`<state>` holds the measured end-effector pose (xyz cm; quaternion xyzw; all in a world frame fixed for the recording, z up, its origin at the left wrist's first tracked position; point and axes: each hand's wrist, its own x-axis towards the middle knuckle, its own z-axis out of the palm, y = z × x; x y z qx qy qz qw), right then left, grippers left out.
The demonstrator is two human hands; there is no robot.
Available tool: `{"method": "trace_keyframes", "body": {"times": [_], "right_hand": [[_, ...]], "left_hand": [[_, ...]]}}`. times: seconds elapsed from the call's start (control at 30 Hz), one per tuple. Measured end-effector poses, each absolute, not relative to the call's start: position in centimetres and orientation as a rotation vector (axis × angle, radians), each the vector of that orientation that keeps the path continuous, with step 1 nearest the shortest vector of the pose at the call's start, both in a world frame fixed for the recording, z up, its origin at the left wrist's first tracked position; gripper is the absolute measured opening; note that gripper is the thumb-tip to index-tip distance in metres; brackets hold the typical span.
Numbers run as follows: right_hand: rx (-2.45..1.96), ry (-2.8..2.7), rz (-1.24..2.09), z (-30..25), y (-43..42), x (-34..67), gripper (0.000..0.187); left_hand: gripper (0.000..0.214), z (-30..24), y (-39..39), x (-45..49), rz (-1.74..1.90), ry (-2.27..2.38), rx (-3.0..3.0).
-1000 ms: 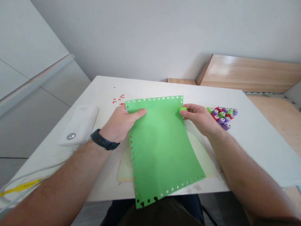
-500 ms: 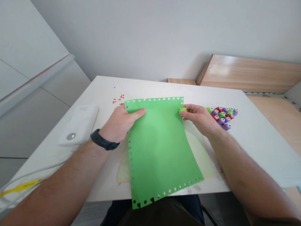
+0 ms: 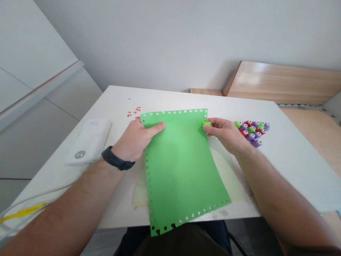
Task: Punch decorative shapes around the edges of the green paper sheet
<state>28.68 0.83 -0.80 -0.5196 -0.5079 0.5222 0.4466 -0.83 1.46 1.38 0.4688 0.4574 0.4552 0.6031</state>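
Left hand [image 3: 134,140] pinches the green paper sheet [image 3: 181,167] at its far-left corner: thumb on top, fingers under, closed on the paper. Right hand [image 3: 226,133] is at the sheet's far-right corner, fingers closed narrow round a small green craft punch [image 3: 206,124] w/ the sheet's right edge in its slot. Whether the punch is pressed down I can't tell, as the fingers cover it.

The sheet's far half is lifted off the tabletop [image 3: 293,156], and its near edge hangs past the tabletop's front. Cut-out shapes run along the far, left and near edges. The right edge is plain below the punch.

Vs 1 s ago, not much has changed. The sheet's far-left corner has slid slightly left and the near edge has swung a touch, while the punch and both grips are where they were. No new hole shows on the right edge, so this is prob. fine lining-up of paper in the slot, w/ that edge barely begun.

Other things:
- Under the sheet, a cream sheet [image 3: 229,177].
- Right of it, a heap of coloured punches [image 3: 253,129].
- Beyond its far-left corner, red paper bits [image 3: 134,113].
- Left of it, a white device [image 3: 89,140].
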Motion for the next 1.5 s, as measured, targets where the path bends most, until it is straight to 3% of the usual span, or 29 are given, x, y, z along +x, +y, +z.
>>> {"method": "trace_keyframes", "body": {"times": [1.5], "right_hand": [[-1.296,-1.247,1.283,-0.70,0.79,28.57,0.042]], "left_hand": [[0.051,1.21,1.39,-0.88,1.051,1.040,1.083]]}}
